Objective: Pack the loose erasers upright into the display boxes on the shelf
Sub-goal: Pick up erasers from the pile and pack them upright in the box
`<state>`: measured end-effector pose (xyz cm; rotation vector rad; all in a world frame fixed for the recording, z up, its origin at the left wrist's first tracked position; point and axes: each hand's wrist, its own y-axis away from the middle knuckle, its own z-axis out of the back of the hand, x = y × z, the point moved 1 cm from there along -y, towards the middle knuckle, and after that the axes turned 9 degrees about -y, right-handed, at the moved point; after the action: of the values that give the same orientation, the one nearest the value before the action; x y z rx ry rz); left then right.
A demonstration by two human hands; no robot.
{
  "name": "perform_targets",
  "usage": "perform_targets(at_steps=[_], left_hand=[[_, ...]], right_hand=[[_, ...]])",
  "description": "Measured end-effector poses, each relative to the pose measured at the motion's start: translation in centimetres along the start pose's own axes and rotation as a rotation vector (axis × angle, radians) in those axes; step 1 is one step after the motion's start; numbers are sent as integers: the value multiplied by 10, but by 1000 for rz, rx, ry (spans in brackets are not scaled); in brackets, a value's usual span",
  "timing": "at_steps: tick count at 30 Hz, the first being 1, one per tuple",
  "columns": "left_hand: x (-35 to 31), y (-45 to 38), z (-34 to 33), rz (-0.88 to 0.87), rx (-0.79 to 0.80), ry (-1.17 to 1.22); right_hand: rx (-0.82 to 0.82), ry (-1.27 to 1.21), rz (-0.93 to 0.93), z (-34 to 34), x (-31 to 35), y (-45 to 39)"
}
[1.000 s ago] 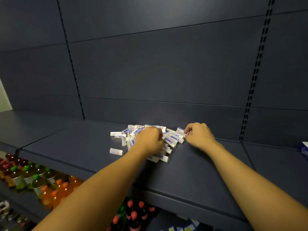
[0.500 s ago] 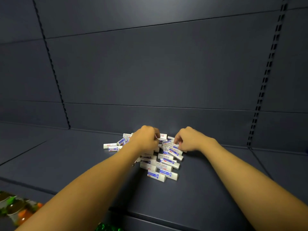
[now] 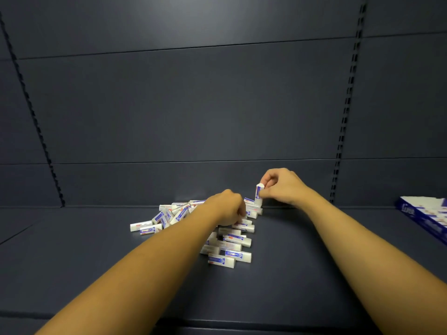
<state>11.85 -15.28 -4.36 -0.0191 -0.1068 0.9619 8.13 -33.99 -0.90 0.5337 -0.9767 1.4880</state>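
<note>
The display box (image 3: 423,215) is cut off by the right edge of the view, so only its blue-and-white near corner and part of its contents show; how full it is cannot be told. The print on the erasers is too small to read. The left forearm crosses the middle of the pile of erasers (image 3: 227,240) and hides a good part of it, and the fingers of the left hand (image 3: 228,209) are turned away from the camera.

That left hand rests knuckles-up on the top of the pile, fingers curled down among the erasers; whether it actually grips one cannot be told. The right hand (image 3: 281,187) is raised just above the pile's far right end and pinches a single eraser (image 3: 258,193) between thumb and curled fingers, holding it upright, its lower end close to the erasers lying beneath.

The pile lies loose on the dark shelf (image 3: 72,262), near the back panel, most pieces flat and pointing different ways, with a few stragglers out to the left. The display box sits on the same shelf, well apart to the right.
</note>
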Motion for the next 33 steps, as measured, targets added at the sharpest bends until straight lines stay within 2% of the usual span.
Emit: perform_targets(at_steps=[7,14,18,24,33], left_hand=[[-4,-10,0,-36,56,-62],[-3,-8,8,-8,91,-31],[4,-6,31,-4,31,84],[0,-6,59,-27,-29,462],[-60,-18,41,-126,21,542]], right_hand=[[-60,-174,-51,20,-15,17],[-18,-219,-88,30,-21,32],[-58,-233,-92,37,-17,39],[-137,-293,-119,51,-16,62],[-294,-281,-190,91,-39,122]])
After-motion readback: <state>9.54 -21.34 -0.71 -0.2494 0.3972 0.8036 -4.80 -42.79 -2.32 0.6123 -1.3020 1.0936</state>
